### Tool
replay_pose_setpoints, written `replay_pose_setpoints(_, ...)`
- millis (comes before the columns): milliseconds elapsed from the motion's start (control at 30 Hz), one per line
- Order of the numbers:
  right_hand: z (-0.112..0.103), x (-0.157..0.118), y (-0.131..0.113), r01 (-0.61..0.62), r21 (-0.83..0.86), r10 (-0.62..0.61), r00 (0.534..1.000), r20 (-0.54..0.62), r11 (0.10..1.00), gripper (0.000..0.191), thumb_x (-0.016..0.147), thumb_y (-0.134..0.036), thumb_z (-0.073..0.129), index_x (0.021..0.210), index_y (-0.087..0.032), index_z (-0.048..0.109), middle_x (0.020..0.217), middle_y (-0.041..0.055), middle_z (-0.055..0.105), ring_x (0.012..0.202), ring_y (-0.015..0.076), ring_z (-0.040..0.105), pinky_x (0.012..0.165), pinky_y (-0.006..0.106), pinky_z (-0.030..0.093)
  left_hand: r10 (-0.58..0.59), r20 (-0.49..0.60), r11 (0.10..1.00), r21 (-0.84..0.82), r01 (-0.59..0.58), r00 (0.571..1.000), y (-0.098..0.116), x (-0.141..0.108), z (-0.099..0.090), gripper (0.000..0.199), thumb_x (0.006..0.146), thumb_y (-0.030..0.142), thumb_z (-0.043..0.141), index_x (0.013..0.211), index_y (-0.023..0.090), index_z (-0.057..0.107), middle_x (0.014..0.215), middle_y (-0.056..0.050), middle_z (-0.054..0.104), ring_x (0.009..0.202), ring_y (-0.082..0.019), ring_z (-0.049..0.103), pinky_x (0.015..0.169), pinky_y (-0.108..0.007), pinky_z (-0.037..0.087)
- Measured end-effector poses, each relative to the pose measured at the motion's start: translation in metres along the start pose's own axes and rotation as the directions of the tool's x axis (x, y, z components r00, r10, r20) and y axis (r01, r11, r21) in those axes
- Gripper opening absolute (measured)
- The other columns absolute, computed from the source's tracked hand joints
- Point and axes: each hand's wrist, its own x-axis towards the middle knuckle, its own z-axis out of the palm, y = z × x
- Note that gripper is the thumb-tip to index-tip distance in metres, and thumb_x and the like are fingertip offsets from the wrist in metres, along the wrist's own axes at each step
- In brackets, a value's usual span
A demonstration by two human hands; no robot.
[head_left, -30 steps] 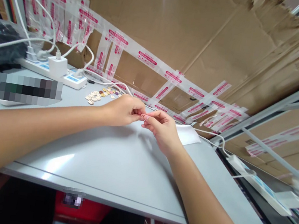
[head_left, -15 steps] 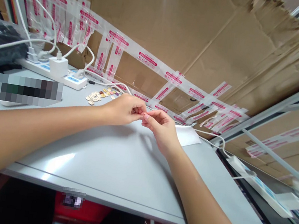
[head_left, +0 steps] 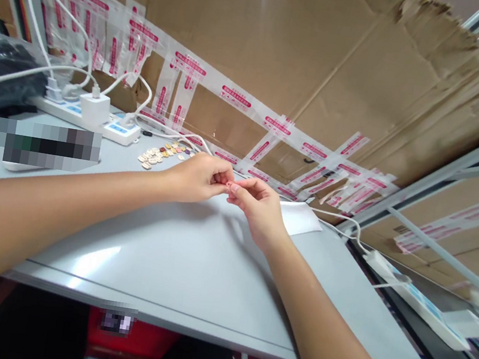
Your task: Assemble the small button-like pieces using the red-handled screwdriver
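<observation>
Where the grey table point(head_left: 189, 268) meets the taped cardboard wall point(head_left: 287, 47), both hands work at a common point above the tabletop. At ten o'clock from them lies a white power strip point(head_left: 89, 120) with a charger plugged in, cables trailing off it. Nearer, at eleven o'clock, a cluster of small coloured pieces point(head_left: 164, 152) rests on the table. The left hand point(head_left: 197, 177) is curled, fingertips pinched together against those of the right hand point(head_left: 257, 206); a tiny reddish item point(head_left: 228, 184) sits between the two pinches, too small to identify. At three o'clock from the right hand, a white flat sheet point(head_left: 301, 218) lies on the table just beside it. Farther at four o'clock, a second power strip point(head_left: 416, 298) sits off the table's edge.
</observation>
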Motion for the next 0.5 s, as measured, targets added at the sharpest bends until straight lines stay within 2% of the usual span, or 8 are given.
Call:
replay_pose_setpoints(167,0.0010,-0.0024,-0.0023,-0.049,0.017,0.049,0.999,0.005,0.999,0.020,0.066,-0.032,0.083,0.070,-0.020,0.069,0.074,0.0019,0.070,0.069,0.0152,0.063,0.077,0.036,0.054,-0.014,0.011,1.000,0.013,0.014,1.000,0.0000,-0.0008,0.0005,0.008,0.080,0.020,0.063,0.077,0.017,0.069,0.067,0.001,0.069,0.059,-0.011,0.059,0.055,-0.022,0.040)
replay_pose_setpoints(267,0.0007,-0.0026,-0.0043,-0.059,0.021,0.058,0.998,0.021,0.998,0.021,0.065,-0.032,0.084,0.071,-0.019,0.069,0.074,0.0017,0.069,0.069,0.0149,0.063,0.078,0.036,0.054,-0.012,0.052,1.000,0.015,0.011,0.999,-0.0004,-0.0004,-0.0003,0.007,0.081,0.022,0.063,0.079,0.017,0.067,0.071,0.000,0.069,0.062,-0.012,0.060,0.056,-0.022,0.041)
replay_pose_setpoints(367,-0.0003,-0.0008,-0.0054,-0.045,0.015,0.045,0.999,0.013,0.999,0.024,0.065,-0.035,0.085,0.075,-0.020,0.069,0.078,0.0017,0.070,0.071,0.0143,0.063,0.079,0.035,0.054,0.009,0.073,1.000,0.023,-0.011,0.997,-0.0015,-0.0003,-0.0013,0.012,0.083,0.026,0.060,0.088,0.017,0.066,0.083,-0.002,0.071,0.071,-0.014,0.063,0.061,-0.023,0.045)
replay_pose_setpoints(500,-0.0038,0.0032,-0.0034,-0.046,0.009,0.047,0.997,-0.057,0.999,0.032,0.062,-0.037,0.087,0.079,-0.019,0.068,0.080,0.0009,0.069,0.072,0.0127,0.062,0.078,0.034,0.055,-0.017,0.064,1.000,0.026,0.015,0.998,-0.0064,-0.0017,-0.0024,0.031,0.080,0.026,0.059,0.109,0.017,0.062,0.106,-0.007,0.069,0.081,-0.016,0.065,0.064,-0.025,0.048)
